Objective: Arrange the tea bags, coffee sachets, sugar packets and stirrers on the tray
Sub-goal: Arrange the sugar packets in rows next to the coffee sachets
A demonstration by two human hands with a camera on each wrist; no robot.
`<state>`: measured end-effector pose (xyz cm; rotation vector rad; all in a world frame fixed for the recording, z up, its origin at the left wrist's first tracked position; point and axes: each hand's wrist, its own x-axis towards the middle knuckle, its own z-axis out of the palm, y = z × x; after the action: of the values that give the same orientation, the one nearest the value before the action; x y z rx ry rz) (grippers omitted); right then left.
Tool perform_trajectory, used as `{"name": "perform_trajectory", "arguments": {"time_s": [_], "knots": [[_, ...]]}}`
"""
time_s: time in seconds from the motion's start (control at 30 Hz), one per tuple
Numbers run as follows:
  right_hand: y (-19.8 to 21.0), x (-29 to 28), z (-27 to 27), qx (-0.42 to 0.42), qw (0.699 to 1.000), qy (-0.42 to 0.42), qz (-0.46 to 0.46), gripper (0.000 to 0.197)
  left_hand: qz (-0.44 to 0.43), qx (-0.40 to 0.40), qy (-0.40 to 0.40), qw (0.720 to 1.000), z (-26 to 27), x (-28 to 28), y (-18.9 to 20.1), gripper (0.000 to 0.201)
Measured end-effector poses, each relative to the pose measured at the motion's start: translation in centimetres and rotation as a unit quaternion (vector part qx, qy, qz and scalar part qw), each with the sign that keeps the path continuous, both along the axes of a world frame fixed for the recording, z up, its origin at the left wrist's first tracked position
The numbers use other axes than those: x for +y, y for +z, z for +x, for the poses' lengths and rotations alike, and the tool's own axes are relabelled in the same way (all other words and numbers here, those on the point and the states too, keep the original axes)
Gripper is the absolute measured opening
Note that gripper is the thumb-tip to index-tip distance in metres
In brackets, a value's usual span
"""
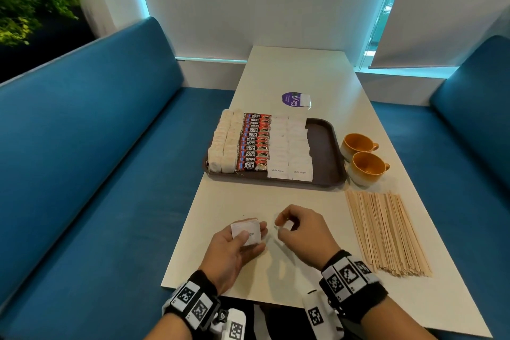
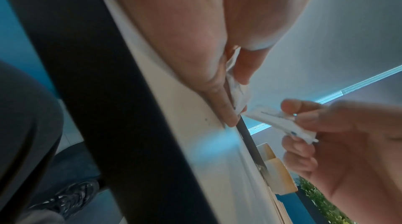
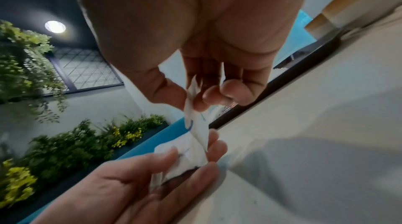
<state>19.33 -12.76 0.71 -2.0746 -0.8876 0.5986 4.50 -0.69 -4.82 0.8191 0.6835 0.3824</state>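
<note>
A dark brown tray (image 1: 323, 146) on the white table holds rows of tea bags (image 1: 223, 143), red coffee sachets (image 1: 254, 143) and white sugar packets (image 1: 289, 146). Near the table's front edge my left hand (image 1: 237, 246) holds a small stack of sugar packets (image 1: 246, 232) under its thumb. My right hand (image 1: 298, 232) pinches a single sugar packet (image 3: 195, 124) between thumb and fingers, just right of the stack (image 3: 180, 159). In the left wrist view that single packet (image 2: 280, 122) shows in the right hand's fingertips. Wooden stirrers (image 1: 386, 229) lie in a pile on the table at the right.
Two orange-lined cups (image 1: 361, 157) stand right of the tray. A purple round sticker (image 1: 292, 101) with a white packet beside it lies beyond the tray. Blue benches (image 1: 96, 160) flank the table; plants (image 1: 30, 0) stand at the far left.
</note>
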Motion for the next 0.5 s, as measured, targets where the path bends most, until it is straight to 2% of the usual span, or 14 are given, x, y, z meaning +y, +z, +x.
{"name": "perform_trajectory", "arguments": {"time_s": [0.13,0.23,0.37,0.5], "knots": [[0.1,1.1,-1.8,0.004,0.997,0.081,-0.003,0.02,0.02,0.01,-0.017,1.0,-0.2,-0.2,0.2,0.03],[-0.4,1.8,-2.8,0.065,0.992,0.112,0.006,0.034,0.008,-0.011,-0.032,0.999,-0.3,-0.3,0.7,0.033],[-1.0,2.0,-2.8,0.115,0.988,0.101,0.035,0.05,-0.015,-0.045,-0.045,0.998,-0.6,-0.1,0.8,0.039],[-1.9,1.9,-1.9,0.099,0.993,0.057,0.036,0.041,-0.025,-0.036,-0.069,0.997,-0.4,0.5,0.0,0.039]]}}
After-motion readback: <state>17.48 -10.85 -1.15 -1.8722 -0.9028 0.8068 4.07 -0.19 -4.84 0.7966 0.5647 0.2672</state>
